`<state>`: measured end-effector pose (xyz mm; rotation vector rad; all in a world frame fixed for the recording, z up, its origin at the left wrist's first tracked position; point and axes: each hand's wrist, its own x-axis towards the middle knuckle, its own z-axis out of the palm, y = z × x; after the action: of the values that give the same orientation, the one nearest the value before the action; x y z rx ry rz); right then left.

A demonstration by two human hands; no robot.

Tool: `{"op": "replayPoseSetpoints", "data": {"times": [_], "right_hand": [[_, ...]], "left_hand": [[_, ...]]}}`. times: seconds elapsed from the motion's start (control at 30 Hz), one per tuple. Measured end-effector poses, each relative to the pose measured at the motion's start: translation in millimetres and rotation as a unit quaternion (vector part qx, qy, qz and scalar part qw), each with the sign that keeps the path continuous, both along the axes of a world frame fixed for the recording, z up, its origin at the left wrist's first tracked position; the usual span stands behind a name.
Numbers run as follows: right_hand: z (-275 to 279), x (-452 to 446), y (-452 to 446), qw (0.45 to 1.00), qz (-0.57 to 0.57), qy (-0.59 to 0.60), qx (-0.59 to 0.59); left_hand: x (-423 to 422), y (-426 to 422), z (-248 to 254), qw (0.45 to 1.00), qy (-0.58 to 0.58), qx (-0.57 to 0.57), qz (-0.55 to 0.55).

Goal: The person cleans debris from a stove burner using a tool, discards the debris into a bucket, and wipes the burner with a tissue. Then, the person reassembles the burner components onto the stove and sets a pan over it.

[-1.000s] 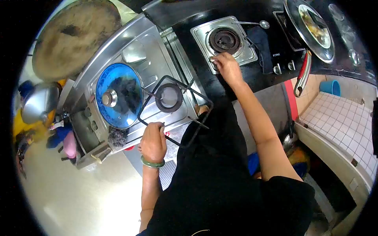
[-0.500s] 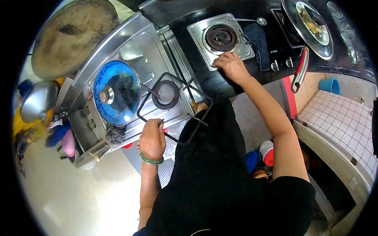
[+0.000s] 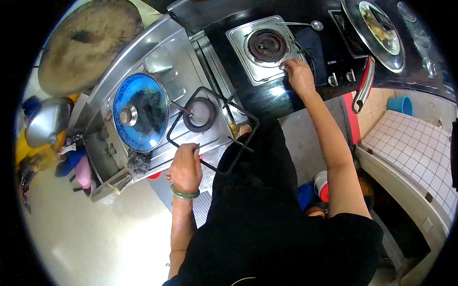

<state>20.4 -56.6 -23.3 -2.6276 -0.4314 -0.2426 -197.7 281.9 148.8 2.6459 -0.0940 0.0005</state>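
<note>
My left hand (image 3: 186,168) is closed around one side of a black pan support (image 3: 254,125), a square metal frame with inward prongs. It is held up beside the sink's steel drainboard, and a round burner-like ring (image 3: 199,114) shows through it. My right hand (image 3: 300,77) reaches to the steel drip tray (image 3: 260,72) of the gas stove, its fingers pinched together at the tray's right side near the dark burner (image 3: 268,45). Whatever is between those fingertips is too small to make out. A dark cloth (image 3: 311,50) lies just beyond that hand.
A blue pan with a glass lid (image 3: 140,113) sits on the drainboard at left. A ladle (image 3: 317,25) lies behind the burner. At right stands a lidded pan with a red-and-steel handle (image 3: 365,86). A large round wooden board (image 3: 88,45) is at upper left.
My right hand has moved right along the drip tray, from its front edge to its right side, and its fingers are drawn together. My left hand and the pan support have hardly moved.
</note>
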Motion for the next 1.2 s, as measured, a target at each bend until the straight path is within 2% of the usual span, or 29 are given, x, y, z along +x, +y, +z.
{"op": "replayPoseSetpoints", "data": {"times": [0.07,0.1,0.17,0.23,0.3,0.43,0.5,0.57,0.6,0.77,0.83,0.87,0.9,0.97,1.2], "right_hand": [[-4,-8,15,0.999,0.016,-0.027,0.019],[9,-13,26,0.999,0.020,-0.010,0.038],[-3,-18,41,0.999,0.042,0.005,0.016],[2,-25,61,0.995,0.048,0.036,0.086],[0,-26,71,0.992,0.042,0.074,0.092],[33,-20,59,0.947,-0.062,0.237,0.208],[17,-14,37,0.922,-0.107,0.242,0.283],[-11,-9,16,0.911,-0.139,0.241,0.305],[1,-14,17,0.925,-0.162,0.216,0.266],[10,-34,37,0.983,-0.079,0.049,0.156],[6,-41,48,0.990,-0.054,0.027,0.131],[-6,-44,52,0.989,-0.054,0.048,0.130],[8,-48,64,0.986,-0.080,0.063,0.132],[12,-49,71,0.985,-0.044,0.077,0.147],[17,-52,76,0.991,0.015,0.126,0.050]], "left_hand": [[0,0,1,1.000,0.002,0.002,0.005],[-1,0,1,1.000,0.004,0.004,0.009],[-2,1,2,1.000,0.003,0.003,0.012],[-3,2,3,1.000,-0.003,-0.003,0.010],[-4,2,5,1.000,-0.002,-0.005,0.013],[-5,5,5,1.000,-0.015,-0.006,0.014],[-6,7,2,1.000,-0.014,-0.007,0.020],[-5,8,0,1.000,-0.013,-0.010,0.021],[-4,8,0,1.000,-0.011,-0.012,0.019],[-3,6,2,1.000,0.012,-0.009,0.023],[-3,7,1,1.000,0.011,-0.008,0.016],[-2,6,1,1.000,0.009,-0.008,0.017],[-2,6,1,1.000,0.008,-0.008,0.017],[-2,6,1,1.000,0.005,-0.009,0.016],[-1,5,2,1.000,0.008,-0.013,0.006]]}}
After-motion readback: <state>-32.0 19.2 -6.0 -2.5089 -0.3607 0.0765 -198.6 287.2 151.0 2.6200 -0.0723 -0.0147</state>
